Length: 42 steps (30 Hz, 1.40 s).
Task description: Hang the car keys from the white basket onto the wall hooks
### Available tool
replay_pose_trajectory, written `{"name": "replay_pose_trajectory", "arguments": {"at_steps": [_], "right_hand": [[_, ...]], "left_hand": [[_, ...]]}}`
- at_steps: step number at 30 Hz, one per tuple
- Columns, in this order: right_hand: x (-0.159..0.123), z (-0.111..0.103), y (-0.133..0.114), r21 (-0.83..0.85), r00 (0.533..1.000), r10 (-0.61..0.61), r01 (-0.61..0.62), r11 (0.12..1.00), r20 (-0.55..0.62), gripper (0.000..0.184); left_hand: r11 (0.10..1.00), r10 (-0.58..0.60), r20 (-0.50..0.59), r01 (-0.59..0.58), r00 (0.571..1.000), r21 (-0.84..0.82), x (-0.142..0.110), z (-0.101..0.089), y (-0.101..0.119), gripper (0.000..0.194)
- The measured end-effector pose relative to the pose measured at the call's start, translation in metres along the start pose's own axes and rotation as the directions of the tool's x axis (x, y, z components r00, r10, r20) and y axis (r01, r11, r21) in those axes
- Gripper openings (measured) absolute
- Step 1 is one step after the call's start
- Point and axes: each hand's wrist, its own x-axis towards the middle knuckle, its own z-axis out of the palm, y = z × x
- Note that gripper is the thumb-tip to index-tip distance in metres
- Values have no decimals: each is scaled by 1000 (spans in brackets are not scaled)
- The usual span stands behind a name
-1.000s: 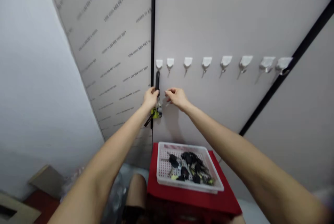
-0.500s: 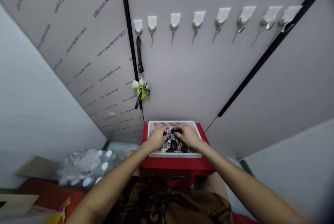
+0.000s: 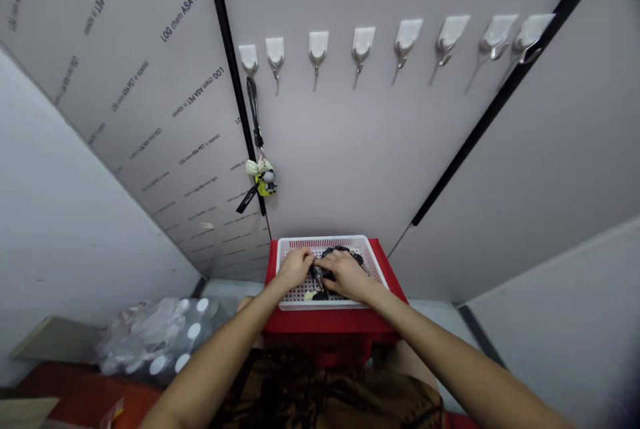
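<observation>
a pale wall panel [image 3: 350, 169] carries a row of white adhesive hooks [image 3: 363, 42], and a black strap [image 3: 254, 112] with a yellow-green charm [image 3: 265, 183] hangs from the leftmost hook, as it did in the earlier frame. below, a white perforated basket [image 3: 320, 241] sits on a low red table [image 3: 325, 321], set in from the table's edges. black-fobbed keys [image 3: 343, 253] lie toward the basket's far side, partly hidden. the left hand [image 3: 295, 267] and right hand [image 3: 345, 275], fingers curled inward, now press closer together over a metal key [image 3: 317, 279]; which hand grips it, i cannot tell.
</observation>
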Motion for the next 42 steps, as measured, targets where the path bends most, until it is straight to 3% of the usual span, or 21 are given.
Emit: {"name": "replay_pose_trajectory", "arguments": {"at_steps": [7,9,12,14,17,20,23,27,31,36,42], "right_hand": [[13,8,-18,-63,978,209,-210,976,-19,38],[14,11,-19,27,974,222,-221,975,-51,35],[13,10,-13,322,959,259,-211,923,-116,29],[11,5,-5,554,933,345,-236,799,-99,18],[10,-5,6,783,888,459,-293,548,11,12],[13,-17,8,880,858,502,-321,349,114,11],[19,-30,1,911,850,498,-329,250,170,12],[35,-51,-7,937,853,512,-258,237,105,15],[59,-81,-14,954,862,507,-144,262,-9,17],[98,-127,-30,890,898,374,43,454,-234,14],[146,-185,-45,761,821,339,167,627,-460,18]], "left_hand": [[961,-168,-63,149,984,-233,6,1,-2,17],[952,-183,-80,156,980,-265,7,0,-1,19],[926,-191,-120,138,974,-351,7,-3,1,21],[884,-192,-123,117,974,-452,6,-5,1,20],[815,-141,-39,94,989,-572,4,-4,3,17],[796,30,20,-12,999,-605,-1,-3,9,22],[792,181,39,-123,983,-598,-6,-6,19,21],[776,134,-7,-109,991,-621,-6,-20,30,27],[736,62,-103,-116,993,-667,7,-47,42,29],[661,74,-284,-260,956,-704,33,-99,69,29],[560,78,-425,-392,902,-730,57,-165,110,26]]}}
